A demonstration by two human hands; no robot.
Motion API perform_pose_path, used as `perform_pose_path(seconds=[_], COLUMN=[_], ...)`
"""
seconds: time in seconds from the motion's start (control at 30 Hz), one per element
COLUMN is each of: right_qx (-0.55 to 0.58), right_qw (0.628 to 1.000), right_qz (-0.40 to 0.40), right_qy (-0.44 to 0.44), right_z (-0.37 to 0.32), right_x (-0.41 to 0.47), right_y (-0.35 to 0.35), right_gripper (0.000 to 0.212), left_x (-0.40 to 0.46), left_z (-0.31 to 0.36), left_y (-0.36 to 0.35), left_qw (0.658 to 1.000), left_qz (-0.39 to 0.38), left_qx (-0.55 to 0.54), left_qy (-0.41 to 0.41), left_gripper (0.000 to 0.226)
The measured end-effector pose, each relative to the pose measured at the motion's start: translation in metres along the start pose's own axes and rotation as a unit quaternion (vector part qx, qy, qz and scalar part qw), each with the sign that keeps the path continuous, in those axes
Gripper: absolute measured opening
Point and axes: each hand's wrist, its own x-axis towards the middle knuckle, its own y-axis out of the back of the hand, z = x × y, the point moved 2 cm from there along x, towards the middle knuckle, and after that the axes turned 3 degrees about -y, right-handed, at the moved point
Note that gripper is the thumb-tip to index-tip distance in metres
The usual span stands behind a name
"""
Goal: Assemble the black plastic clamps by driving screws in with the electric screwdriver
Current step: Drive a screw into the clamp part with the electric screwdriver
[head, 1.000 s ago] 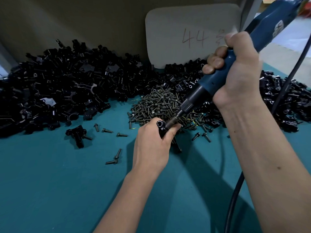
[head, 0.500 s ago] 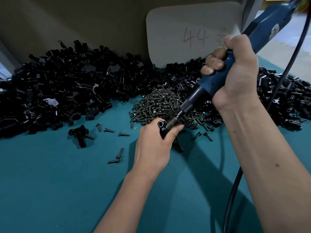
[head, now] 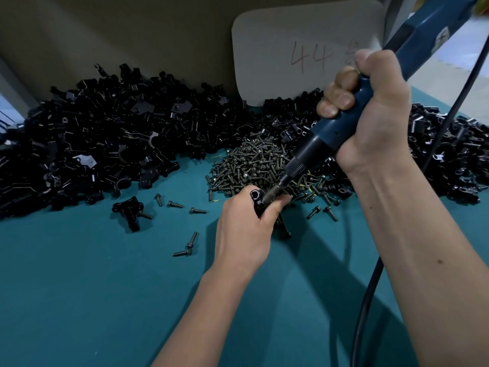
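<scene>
Near the middle of the tabletop (head: 79,300), a small, stiff, light-looking clamp (head: 258,201) is gripped in the curled fingers of the left hand (head: 244,231). The electric screwdriver (head: 344,128) is clasped by the right hand (head: 370,109), bit set into the clamp. The clamp is probably best held by its body, clear of the bit.

A small assembly workshop, by the look of it: heaps of black plastic clamp parts (head: 111,144) and a mound of loose screws (head: 254,165) lie in bulk on a teal tabletop (head: 79,300), with a hand-numbered card (head: 304,49) (marked "44") propped against the back wall.
</scene>
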Motion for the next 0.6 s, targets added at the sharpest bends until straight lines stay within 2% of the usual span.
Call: perform_pose_path(seconds=[0.13, 0.4, 0.6], right_qx=[0.009, 0.011, 0.024], right_qw=[0.999, 0.994, 0.992], right_qz=[0.03, 0.104, 0.121], right_qy=[-0.004, 0.009, -0.005], right_z=[0.0, -0.002, -0.002], right_x=[-0.002, 0.001, 0.001], right_y=[0.002, 0.006, 0.016], right_gripper=[0.026, 0.027, 0.024], left_x=[0.0, 0.001, 0.0], left_z=[0.001, 0.007, 0.014], left_y=[0.0, 0.001, 0.005], left_qw=[1.0, 0.998, 0.989], left_qz=[-0.001, 0.016, 0.029], left_qx=[0.016, 0.062, 0.141], left_qy=[0.004, 0.004, -0.019], left_gripper=[0.052, 0.037, 0.044])
